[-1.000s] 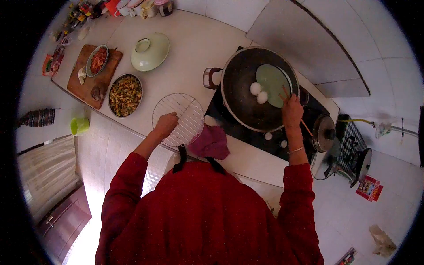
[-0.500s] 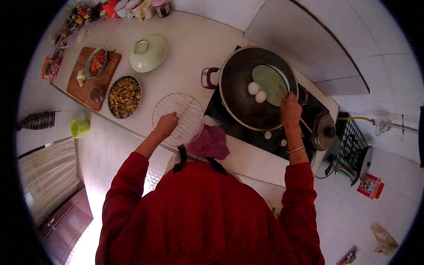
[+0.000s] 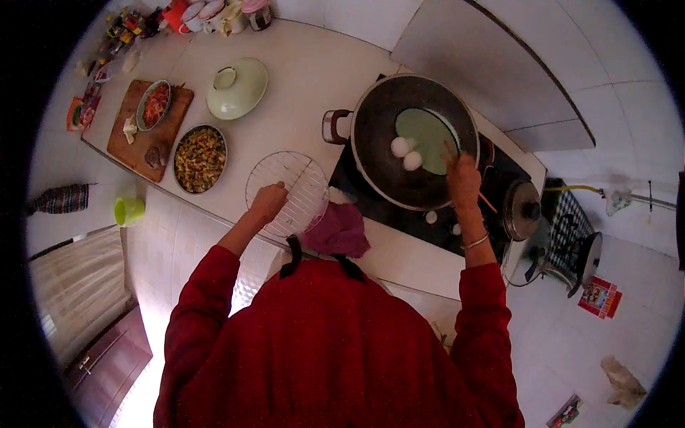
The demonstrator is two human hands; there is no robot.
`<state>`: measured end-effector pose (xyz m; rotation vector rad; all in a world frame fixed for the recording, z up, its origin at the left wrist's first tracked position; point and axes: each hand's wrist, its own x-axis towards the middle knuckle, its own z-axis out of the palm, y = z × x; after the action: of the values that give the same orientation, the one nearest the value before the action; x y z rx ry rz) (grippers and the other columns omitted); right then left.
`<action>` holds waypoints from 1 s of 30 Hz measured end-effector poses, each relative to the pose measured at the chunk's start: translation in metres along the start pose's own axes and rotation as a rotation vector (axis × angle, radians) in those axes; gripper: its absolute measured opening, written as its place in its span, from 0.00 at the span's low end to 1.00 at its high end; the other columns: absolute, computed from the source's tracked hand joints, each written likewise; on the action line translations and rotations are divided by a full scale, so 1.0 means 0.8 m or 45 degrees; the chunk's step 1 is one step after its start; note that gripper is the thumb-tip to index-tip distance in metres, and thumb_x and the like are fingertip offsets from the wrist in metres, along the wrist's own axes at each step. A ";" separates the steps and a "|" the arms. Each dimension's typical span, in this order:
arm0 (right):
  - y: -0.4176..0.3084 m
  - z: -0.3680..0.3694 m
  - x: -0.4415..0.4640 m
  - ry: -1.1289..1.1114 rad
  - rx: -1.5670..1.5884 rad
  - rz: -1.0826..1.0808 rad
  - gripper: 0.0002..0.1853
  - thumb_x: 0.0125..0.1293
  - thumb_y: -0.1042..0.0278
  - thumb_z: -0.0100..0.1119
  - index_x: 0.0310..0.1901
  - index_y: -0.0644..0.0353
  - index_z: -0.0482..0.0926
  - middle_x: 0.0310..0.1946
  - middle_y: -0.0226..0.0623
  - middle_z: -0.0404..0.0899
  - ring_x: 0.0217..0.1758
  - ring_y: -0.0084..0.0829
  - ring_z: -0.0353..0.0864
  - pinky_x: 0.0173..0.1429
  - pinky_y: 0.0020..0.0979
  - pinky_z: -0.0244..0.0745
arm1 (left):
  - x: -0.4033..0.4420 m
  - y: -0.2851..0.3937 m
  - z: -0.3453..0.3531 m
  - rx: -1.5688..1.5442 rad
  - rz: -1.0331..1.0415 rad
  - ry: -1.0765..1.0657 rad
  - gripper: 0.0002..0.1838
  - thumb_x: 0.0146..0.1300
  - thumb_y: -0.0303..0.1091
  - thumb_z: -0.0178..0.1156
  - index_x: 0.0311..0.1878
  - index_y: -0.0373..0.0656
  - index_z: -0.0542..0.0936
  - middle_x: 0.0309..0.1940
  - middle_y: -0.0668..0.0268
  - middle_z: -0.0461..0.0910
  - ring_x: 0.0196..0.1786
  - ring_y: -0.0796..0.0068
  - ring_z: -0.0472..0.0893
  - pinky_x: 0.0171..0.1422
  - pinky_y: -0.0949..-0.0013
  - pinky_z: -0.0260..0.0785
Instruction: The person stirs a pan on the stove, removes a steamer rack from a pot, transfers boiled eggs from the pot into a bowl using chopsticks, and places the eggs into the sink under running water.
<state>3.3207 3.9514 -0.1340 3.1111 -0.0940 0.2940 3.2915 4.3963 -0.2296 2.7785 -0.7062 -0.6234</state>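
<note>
On the counter [image 3: 307,85], a wooden board [image 3: 140,147] carries a bowl [image 3: 140,122] of shredded orange food [image 3: 156,105]; just beside the board stands a round dish [image 3: 226,158] of chopped mixed food [image 3: 200,160], with a pale green dome [image 3: 239,91] nearby. At the far left, a patterned cloth [image 3: 64,199] hangs near a lime-green tub [image 3: 129,212] and pale curtain [image 3: 82,278]

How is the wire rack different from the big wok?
The wire rack is thin bars with gaps; the wok is solid. The rack looks flat and silvery, while the wok is deep and dark. The rack looks smaller than the wok. Both are round.
</note>
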 end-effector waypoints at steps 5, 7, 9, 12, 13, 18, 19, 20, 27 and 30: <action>-0.019 -0.005 -0.010 -0.100 0.167 0.041 0.13 0.58 0.69 0.56 0.42 0.67 0.70 0.32 0.50 0.75 0.29 0.47 0.80 0.32 0.42 0.77 | 0.001 -0.006 0.008 -0.037 0.000 0.020 0.07 0.53 0.31 0.57 0.28 0.36 0.78 0.35 0.54 0.75 0.40 0.54 0.78 0.42 0.57 0.72; -0.024 -0.009 -0.013 -0.075 0.192 -0.001 0.12 0.58 0.69 0.56 0.40 0.67 0.71 0.32 0.51 0.76 0.29 0.47 0.80 0.33 0.43 0.76 | -0.001 -0.007 0.008 -0.070 0.026 0.070 0.07 0.53 0.30 0.56 0.28 0.36 0.78 0.35 0.54 0.75 0.39 0.54 0.78 0.42 0.57 0.72; -0.026 -0.008 -0.015 -0.066 0.210 -0.011 0.11 0.58 0.69 0.56 0.39 0.67 0.71 0.32 0.52 0.76 0.29 0.48 0.79 0.32 0.43 0.76 | 0.001 -0.006 0.008 -0.047 0.003 0.024 0.07 0.53 0.31 0.56 0.28 0.36 0.77 0.35 0.53 0.74 0.38 0.53 0.78 0.41 0.57 0.72; -0.028 -0.007 -0.017 -0.075 0.226 0.010 0.10 0.58 0.69 0.56 0.37 0.67 0.71 0.30 0.52 0.76 0.28 0.49 0.79 0.32 0.44 0.76 | 0.001 -0.004 0.009 -0.041 -0.012 0.038 0.07 0.54 0.31 0.55 0.31 0.36 0.76 0.35 0.53 0.74 0.38 0.53 0.78 0.41 0.56 0.72; -0.030 -0.009 -0.017 -0.076 0.227 0.010 0.10 0.58 0.69 0.56 0.36 0.67 0.71 0.29 0.52 0.76 0.28 0.49 0.79 0.31 0.44 0.76 | 0.001 -0.004 0.011 -0.043 -0.015 0.056 0.07 0.54 0.31 0.55 0.32 0.36 0.76 0.35 0.53 0.74 0.38 0.53 0.78 0.41 0.56 0.72; -0.043 -0.016 -0.018 -0.058 0.322 0.006 0.10 0.58 0.67 0.56 0.33 0.66 0.71 0.26 0.51 0.77 0.27 0.48 0.79 0.31 0.44 0.75 | 0.001 -0.004 0.012 -0.127 -0.023 0.088 0.12 0.55 0.34 0.58 0.39 0.36 0.73 0.39 0.52 0.73 0.41 0.51 0.77 0.43 0.55 0.71; -0.047 -0.015 -0.018 -0.050 0.319 0.022 0.10 0.58 0.67 0.56 0.32 0.66 0.71 0.26 0.51 0.77 0.27 0.48 0.79 0.30 0.44 0.75 | 0.000 -0.005 0.011 -0.145 -0.014 0.092 0.14 0.56 0.35 0.59 0.41 0.36 0.72 0.40 0.51 0.73 0.42 0.51 0.76 0.44 0.55 0.71; -0.050 -0.014 -0.018 -0.042 0.314 0.040 0.10 0.58 0.67 0.56 0.31 0.65 0.71 0.25 0.51 0.77 0.27 0.48 0.79 0.30 0.43 0.75 | 0.001 -0.005 0.010 -0.155 -0.013 0.091 0.15 0.56 0.36 0.59 0.41 0.36 0.72 0.40 0.51 0.73 0.42 0.50 0.76 0.44 0.55 0.71; -0.071 -0.028 -0.036 0.002 0.253 -0.073 0.12 0.58 0.67 0.56 0.41 0.64 0.70 0.31 0.47 0.75 0.27 0.46 0.79 0.28 0.41 0.76 | 0.003 0.000 -0.001 -0.166 -0.031 0.029 0.15 0.56 0.36 0.59 0.42 0.35 0.71 0.41 0.51 0.72 0.44 0.49 0.75 0.45 0.54 0.70; -0.081 -0.036 -0.042 -0.002 0.201 -0.068 0.16 0.58 0.67 0.56 0.46 0.63 0.69 0.33 0.44 0.74 0.26 0.44 0.79 0.27 0.39 0.77 | 0.004 0.002 -0.003 -0.175 -0.035 0.004 0.15 0.55 0.35 0.59 0.42 0.36 0.71 0.40 0.51 0.72 0.43 0.49 0.75 0.44 0.53 0.70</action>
<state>3.2862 4.0182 -0.1123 3.2638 0.0127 0.3120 3.2945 4.3936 -0.2279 2.6667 -0.6013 -0.6472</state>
